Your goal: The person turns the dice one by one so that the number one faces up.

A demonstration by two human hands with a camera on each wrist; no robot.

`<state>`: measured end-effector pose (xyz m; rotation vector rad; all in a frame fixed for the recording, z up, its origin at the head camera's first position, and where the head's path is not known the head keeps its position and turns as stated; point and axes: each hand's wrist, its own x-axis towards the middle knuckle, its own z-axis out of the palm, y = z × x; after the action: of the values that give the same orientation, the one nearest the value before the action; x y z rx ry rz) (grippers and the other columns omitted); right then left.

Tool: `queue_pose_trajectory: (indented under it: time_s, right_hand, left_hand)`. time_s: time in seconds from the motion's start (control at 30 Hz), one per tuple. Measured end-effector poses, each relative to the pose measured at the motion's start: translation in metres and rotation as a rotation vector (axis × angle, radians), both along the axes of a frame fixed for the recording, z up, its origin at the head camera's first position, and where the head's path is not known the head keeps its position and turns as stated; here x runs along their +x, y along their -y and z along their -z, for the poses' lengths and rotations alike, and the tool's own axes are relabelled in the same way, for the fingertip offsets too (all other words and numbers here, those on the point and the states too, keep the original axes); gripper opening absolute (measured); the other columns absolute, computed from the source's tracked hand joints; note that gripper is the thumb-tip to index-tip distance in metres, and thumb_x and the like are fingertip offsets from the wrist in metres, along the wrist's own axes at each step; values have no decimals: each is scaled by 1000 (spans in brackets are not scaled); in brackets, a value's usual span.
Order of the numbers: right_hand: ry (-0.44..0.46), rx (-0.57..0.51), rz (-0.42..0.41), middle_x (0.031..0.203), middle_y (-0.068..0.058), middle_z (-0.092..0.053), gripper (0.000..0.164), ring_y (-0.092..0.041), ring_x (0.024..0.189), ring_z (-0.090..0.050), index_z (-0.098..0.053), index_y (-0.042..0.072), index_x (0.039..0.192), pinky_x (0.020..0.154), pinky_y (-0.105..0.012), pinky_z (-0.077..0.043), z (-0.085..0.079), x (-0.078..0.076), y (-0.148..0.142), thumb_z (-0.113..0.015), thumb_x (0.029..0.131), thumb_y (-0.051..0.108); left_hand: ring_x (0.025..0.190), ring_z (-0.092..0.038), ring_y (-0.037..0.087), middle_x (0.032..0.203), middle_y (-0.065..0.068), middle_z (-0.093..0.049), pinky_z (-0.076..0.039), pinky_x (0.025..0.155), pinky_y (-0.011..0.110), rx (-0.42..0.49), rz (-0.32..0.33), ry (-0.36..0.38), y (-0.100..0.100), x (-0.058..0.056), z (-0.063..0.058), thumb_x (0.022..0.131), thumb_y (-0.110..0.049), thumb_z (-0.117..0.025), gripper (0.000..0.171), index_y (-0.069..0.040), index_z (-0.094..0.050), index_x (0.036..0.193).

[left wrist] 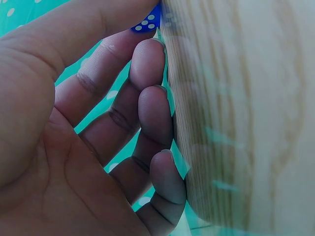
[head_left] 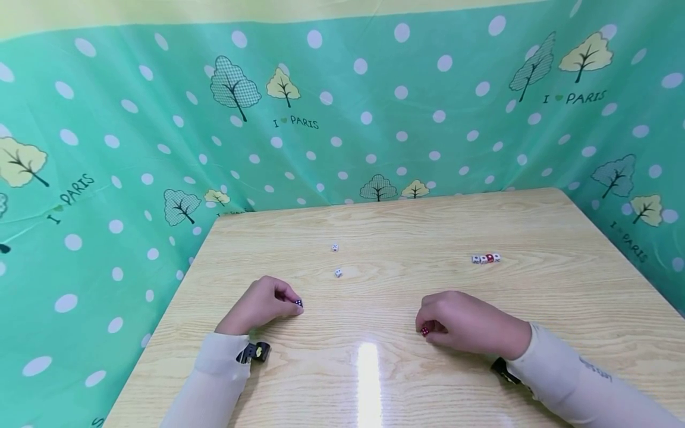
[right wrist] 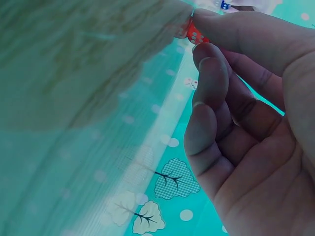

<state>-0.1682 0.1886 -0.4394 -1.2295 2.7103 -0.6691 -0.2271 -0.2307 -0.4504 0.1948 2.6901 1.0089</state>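
Pale sleeve [head_left: 209,386] at lower left leads to the left hand [head_left: 263,304], which pinches a blue die [head_left: 299,303] near the wooden table [head_left: 385,297]; two white dice [head_left: 338,273] lie beyond. The right hand [head_left: 461,321] pinches a red die [head_left: 425,331] (light fingertips and a level die probably serve best). Farther right lies a row of dice [head_left: 484,259]; behind hangs a green printed curtain [head_left: 342,119].

Blue die [left wrist: 147,22], red die [right wrist: 197,35] are marked w/ wht pips. Tabletop [head_left: 396,238] is grained in pale tan. Backdrop [head_left: 299,71] is printed teal-grn w/ wht dots, yel. & chk'd trees. Sleeves [head_left: 206,383] are seen off-wht.
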Motion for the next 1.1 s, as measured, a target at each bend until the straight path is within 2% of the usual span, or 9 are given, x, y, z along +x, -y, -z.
queue_pose_trajectory:
  time_s: [0.37,0.87,1.1]
  right_hand:
    - [-23,-10,7,82,21,-59,20,1,73,-56,-75,29,89,68,-18,-50,-1,-1,-1,-80,87,10]
    - [121,-58,13,87,21,-67,16,5,77,-61,-75,31,91,72,-22,-55,2,-9,-7,-78,91,15]
    - [168,-63,6,81,20,-64,20,3,72,-56,-74,32,89,66,-21,-52,4,-12,-10,-79,90,12]
  left_hand:
    - [77,-61,17,83,-5,-74,-48,69,34,1,8,-7,1,0,2,79,-24,-91,13,-22,-79,81]
    - [78,-62,17,84,-6,-74,-49,71,34,-5,2,-1,1,0,3,79,-24,-90,12,-24,-79,80]
    - [78,-61,16,85,-6,-74,-49,71,33,2,10,-6,1,0,1,79,-24,-90,12,-22,-79,81]
